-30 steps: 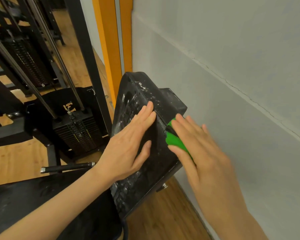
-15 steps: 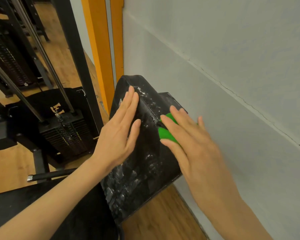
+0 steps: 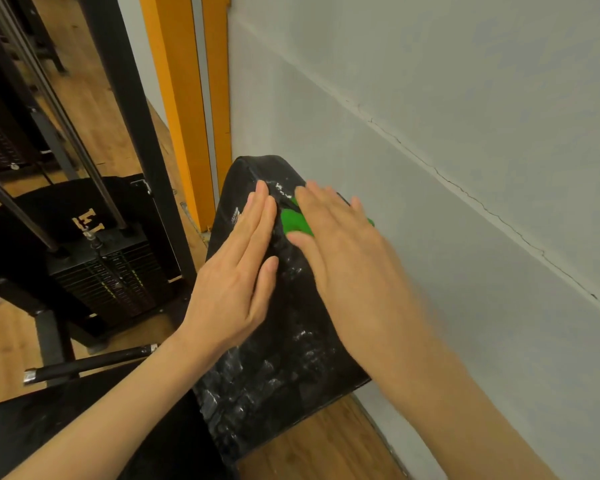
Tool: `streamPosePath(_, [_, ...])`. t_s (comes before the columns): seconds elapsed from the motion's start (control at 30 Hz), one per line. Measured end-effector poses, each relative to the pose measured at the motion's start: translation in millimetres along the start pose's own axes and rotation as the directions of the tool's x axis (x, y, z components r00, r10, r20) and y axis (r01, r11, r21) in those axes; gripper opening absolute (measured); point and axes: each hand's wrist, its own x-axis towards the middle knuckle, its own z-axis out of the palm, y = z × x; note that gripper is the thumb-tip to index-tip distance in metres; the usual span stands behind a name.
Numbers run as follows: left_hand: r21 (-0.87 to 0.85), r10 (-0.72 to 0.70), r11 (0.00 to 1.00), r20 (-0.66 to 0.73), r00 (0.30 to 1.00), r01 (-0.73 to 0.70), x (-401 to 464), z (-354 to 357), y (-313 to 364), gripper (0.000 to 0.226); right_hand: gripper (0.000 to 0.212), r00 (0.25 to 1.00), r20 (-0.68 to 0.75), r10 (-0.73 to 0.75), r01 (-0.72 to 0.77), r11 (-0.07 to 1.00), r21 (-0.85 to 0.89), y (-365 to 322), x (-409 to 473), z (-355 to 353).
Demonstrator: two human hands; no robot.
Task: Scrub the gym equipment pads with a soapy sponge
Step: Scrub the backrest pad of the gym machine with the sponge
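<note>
A black padded backrest (image 3: 284, 368) leans up toward the wall, streaked with white soap suds. My right hand (image 3: 340, 251) holds a green sponge (image 3: 293, 220) between thumb and fingers and presses it on the pad's upper right side; most of the sponge is hidden under the fingers. My left hand (image 3: 236, 271) lies flat with straight fingers on the pad's front face, just left of the sponge, fingertips near the top edge.
A grey wall (image 3: 465, 133) runs close along the right. An orange pillar (image 3: 184, 98) and a black frame post (image 3: 132, 109) stand behind the pad. A weight stack (image 3: 108, 275) sits at left, with a black bar (image 3: 90, 363) and a black seat pad (image 3: 49, 427) below.
Both hands have slid upward along the pad toward its top edge, the right one carrying the sponge with it. My view has shifted slightly.
</note>
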Motion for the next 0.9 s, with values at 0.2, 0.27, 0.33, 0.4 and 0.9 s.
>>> streamPosePath(0.2, [-0.006,0.042,0.999,-0.008,0.999,-0.043,-0.3,3.5,-7.3,0.053,0.053,0.995,-0.086,-0.047,0.038,0.994,-0.102,11.6,-49.7,-9.2])
streamPosePath(0.27, [-0.013,0.046,0.999,-0.011,0.999,-0.046,0.3,5.1,-8.9,0.053,0.046,0.991,-0.13,-0.017,0.003,0.994,-0.11,3.4,-20.4,2.4])
streamPosePath(0.33, [0.0,0.061,0.998,-0.013,0.998,-0.061,1.0,4.9,-11.9,0.053,0.052,0.991,-0.134,0.005,-0.016,0.996,-0.084,-5.2,2.4,12.8])
streamPosePath(0.4, [0.013,0.089,0.996,-0.005,0.996,-0.089,0.6,4.1,-14.9,0.053,0.045,0.994,-0.102,-0.035,0.028,0.997,-0.071,-0.8,-6.6,6.8])
streamPosePath(0.9, [-0.043,0.026,0.999,0.007,1.0,-0.026,2.9,-4.1,-32.2,0.056,0.042,0.984,-0.142,0.111,-0.124,0.988,-0.088,-12.4,-9.1,9.3])
